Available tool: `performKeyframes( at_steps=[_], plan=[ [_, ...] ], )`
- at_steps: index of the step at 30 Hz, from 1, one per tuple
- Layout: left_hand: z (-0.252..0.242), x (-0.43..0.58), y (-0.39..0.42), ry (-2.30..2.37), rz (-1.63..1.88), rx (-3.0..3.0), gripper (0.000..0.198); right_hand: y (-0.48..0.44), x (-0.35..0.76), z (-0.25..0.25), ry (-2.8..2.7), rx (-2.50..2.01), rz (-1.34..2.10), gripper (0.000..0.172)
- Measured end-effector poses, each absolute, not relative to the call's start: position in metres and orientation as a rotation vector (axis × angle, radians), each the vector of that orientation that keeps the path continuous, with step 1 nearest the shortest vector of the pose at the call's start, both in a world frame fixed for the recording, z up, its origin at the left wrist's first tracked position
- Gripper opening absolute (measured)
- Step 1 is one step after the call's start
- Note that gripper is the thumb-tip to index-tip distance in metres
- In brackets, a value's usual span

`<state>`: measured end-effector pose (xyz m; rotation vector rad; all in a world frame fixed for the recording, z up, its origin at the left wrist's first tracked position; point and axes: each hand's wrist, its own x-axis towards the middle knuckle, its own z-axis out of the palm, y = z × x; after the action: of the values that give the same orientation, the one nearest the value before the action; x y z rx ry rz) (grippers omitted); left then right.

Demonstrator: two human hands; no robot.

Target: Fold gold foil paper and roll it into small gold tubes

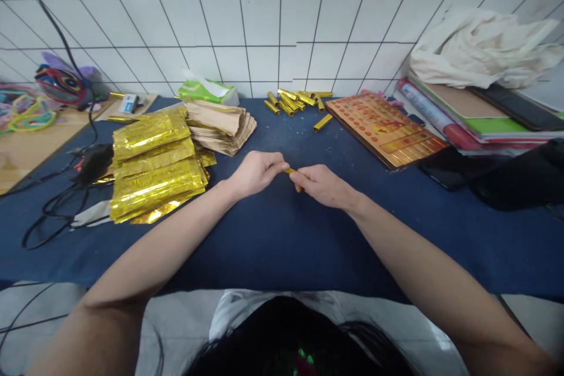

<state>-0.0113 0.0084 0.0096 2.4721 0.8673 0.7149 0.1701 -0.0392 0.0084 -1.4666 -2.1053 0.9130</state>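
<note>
Over the middle of the blue cloth, my left hand [259,172] and my right hand [324,184] pinch the two ends of a small gold foil roll [289,171]. Most of the roll is hidden by my fingers; only a short shiny piece shows between them. Several finished-looking gold foil rolls [288,107] lie in a loose pile near the wall, with a single one closer to me. To the left of my hands are stacked gold foil sheets [154,164] and a pile of brown paper sheets [224,123].
A green tissue pack [207,91] stands behind the papers. On the right lie an orange printed packet [383,129], a dark phone [449,167], a black pouch [522,176] and stacked books [476,111] under white cloth [480,50]. Black cables [48,211] run along the left. A tiled wall [264,17] closes the back.
</note>
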Motion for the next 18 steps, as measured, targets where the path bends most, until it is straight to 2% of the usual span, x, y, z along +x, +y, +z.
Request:
performKeyframes(
  at_steps=[6,12,15,18],
  plan=[
    [0.01,-0.017,0.017,0.906,0.677,2.328,0.037,-0.039,0.17,0.002,-2.235,-1.543,0.55,0.043],
    [0.008,-0.015,0.021,0.988,0.408,1.755,0.062,-0.042,0.168,-0.006,-2.394,-1.65,-0.072,0.04],
    [0.004,-0.012,0.02,0.965,0.386,1.652,0.055,-0.044,0.166,-0.006,-2.41,-1.642,-0.115,0.038],
    [0.002,-0.012,0.02,0.931,0.443,1.691,0.044,-0.043,0.167,-0.004,-2.316,-1.619,0.109,0.036]
  ],
)
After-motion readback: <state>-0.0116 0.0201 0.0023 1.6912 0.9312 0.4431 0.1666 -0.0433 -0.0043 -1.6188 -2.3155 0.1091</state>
